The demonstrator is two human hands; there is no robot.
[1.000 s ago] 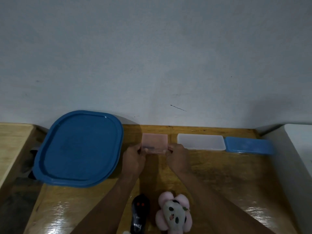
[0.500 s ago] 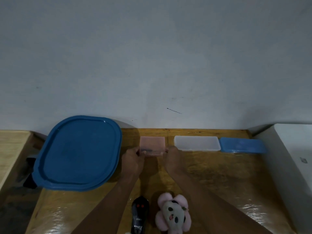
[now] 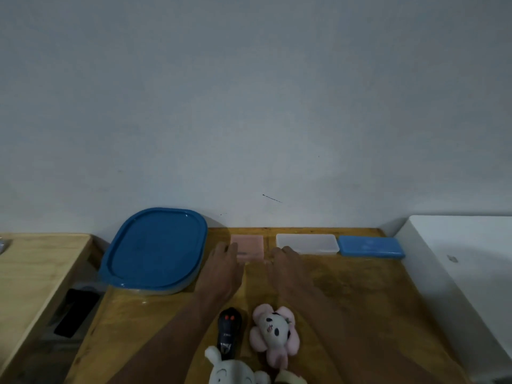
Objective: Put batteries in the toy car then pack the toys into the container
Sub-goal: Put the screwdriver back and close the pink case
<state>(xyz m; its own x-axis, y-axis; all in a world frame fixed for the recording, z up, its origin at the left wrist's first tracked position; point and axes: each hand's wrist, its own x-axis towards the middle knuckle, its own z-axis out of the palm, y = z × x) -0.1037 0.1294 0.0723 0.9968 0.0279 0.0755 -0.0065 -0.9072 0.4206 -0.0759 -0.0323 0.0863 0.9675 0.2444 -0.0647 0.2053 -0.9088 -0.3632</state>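
A wooden table [image 3: 360,295] stands against a plain grey wall. Both of the person's arms reach forward across it toward a small pink box [image 3: 249,245] near the back edge.

The left hand [image 3: 221,268] has its fingers [image 3: 231,249] straight and close together, touching the left side of the box. The right hand [image 3: 288,268] also lies flat with its fingers extended. It is just beside the box's near right corner, and I cannot tell whether it makes contact. Neither hand visibly grips anything.

To the right of the pink box sit a clear box [image 3: 307,243] and a small blue box [image 3: 370,246]. To the left is a large blue-lidded container [image 3: 155,248], its lid on.

The black toy car [image 3: 229,332] lies near the front of the table between the forearms, untouched. Just beside it is a pink plush panda [image 3: 273,332]. A white plush toy [image 3: 230,370] sits at the bottom edge of the view.

The task appears to be at its very start. No batteries are visible, though the pink box may hold them. The car still needs them fitted, and every toy seen here is still on the table, outside the closed container.
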